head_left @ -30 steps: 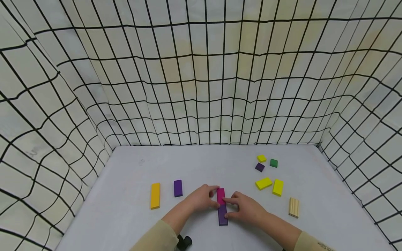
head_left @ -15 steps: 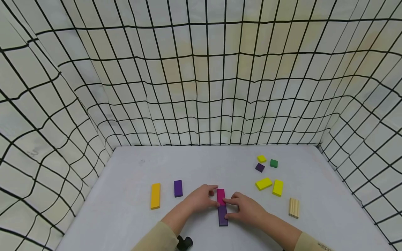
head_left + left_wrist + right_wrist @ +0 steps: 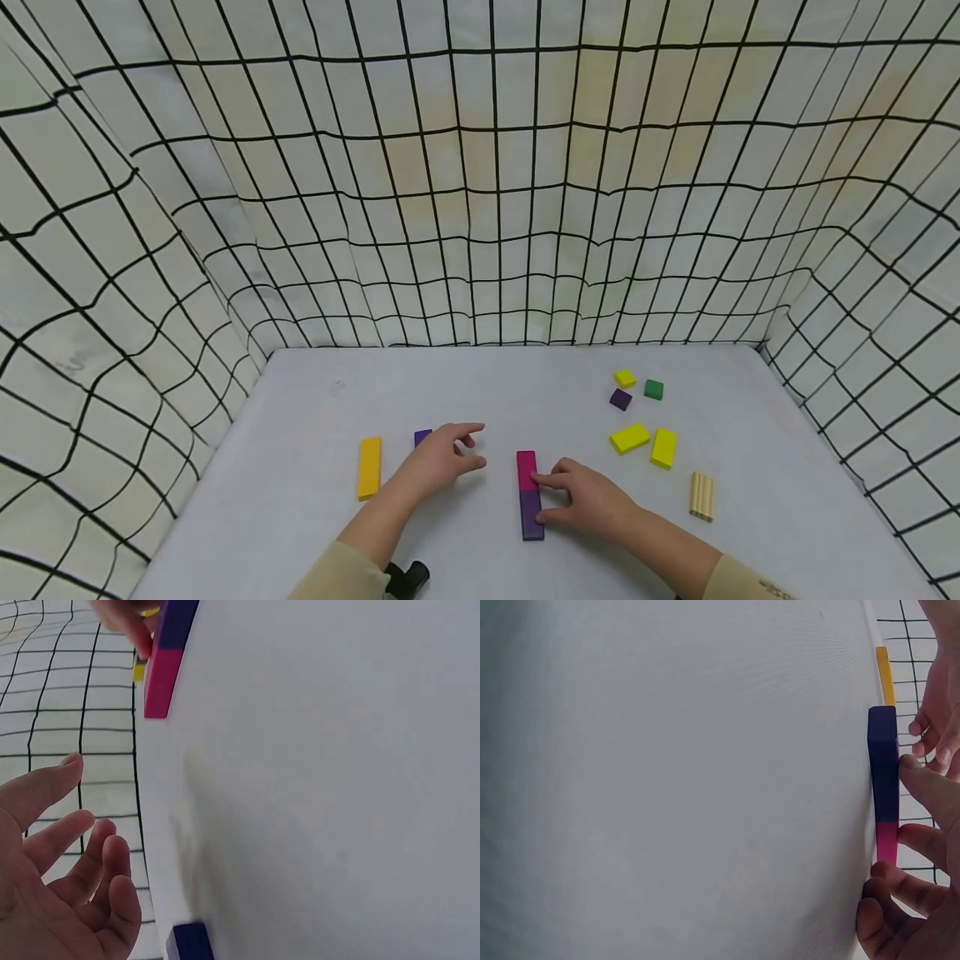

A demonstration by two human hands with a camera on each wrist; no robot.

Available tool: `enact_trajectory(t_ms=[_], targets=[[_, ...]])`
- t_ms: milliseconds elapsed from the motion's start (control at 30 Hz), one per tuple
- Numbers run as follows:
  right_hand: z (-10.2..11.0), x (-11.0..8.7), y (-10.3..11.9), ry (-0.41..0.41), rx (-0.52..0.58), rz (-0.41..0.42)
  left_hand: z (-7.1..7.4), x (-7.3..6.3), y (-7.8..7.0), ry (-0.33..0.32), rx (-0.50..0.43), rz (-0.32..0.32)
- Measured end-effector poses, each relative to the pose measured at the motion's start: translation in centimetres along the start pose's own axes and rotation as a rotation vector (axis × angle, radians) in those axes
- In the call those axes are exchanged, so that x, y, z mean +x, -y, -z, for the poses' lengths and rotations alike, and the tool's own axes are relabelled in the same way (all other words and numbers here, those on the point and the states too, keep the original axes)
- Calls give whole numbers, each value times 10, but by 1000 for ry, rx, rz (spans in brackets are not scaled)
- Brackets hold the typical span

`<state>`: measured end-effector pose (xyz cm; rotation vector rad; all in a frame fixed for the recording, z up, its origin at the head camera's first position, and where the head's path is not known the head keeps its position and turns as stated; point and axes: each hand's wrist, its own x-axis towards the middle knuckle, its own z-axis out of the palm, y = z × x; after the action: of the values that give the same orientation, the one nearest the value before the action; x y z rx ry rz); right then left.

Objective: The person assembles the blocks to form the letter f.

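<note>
A pink block (image 3: 527, 468) and a purple block (image 3: 531, 518) lie end to end in a straight line on the white table. My right hand (image 3: 588, 496) stays at their right side, its index fingertip at the pink block and its thumb at the purple one. To the left of the pair, my left hand (image 3: 438, 454) is held over the table with nothing in it, thumb and fingers apart. It partly covers another purple block (image 3: 422, 436). An orange block (image 3: 369, 467) lies further left, beyond that hand.
Two yellow blocks (image 3: 629, 438) lie to the right, with a small yellow piece (image 3: 625, 378), a green piece (image 3: 654, 389) and a dark purple piece (image 3: 620, 400) behind. Ridged wooden pieces (image 3: 702, 496) lie at far right. Black netting (image 3: 492, 242) lines the white walls.
My left hand has left the side of the pink block and moved left, towards the other purple block. My right hand and the joined pair have barely moved.
</note>
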<state>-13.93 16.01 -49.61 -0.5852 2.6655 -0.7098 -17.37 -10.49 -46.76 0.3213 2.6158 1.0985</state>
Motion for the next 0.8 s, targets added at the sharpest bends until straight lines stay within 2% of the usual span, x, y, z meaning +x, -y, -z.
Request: enact_trajectory(t_ms=[233, 400, 567, 800], targets=[[1, -2, -1, -9, 6, 28, 26, -14, 17, -98, 46, 55], [2, -4, -1, -13, -6, 32, 45, -28, 33, -145, 31, 138], [3, -4, -1, -14, -9, 30, 62, -39, 45, -148, 56, 151], [2, -3, -2, -9, 1, 31, 74, -46, 59, -149, 83, 197]])
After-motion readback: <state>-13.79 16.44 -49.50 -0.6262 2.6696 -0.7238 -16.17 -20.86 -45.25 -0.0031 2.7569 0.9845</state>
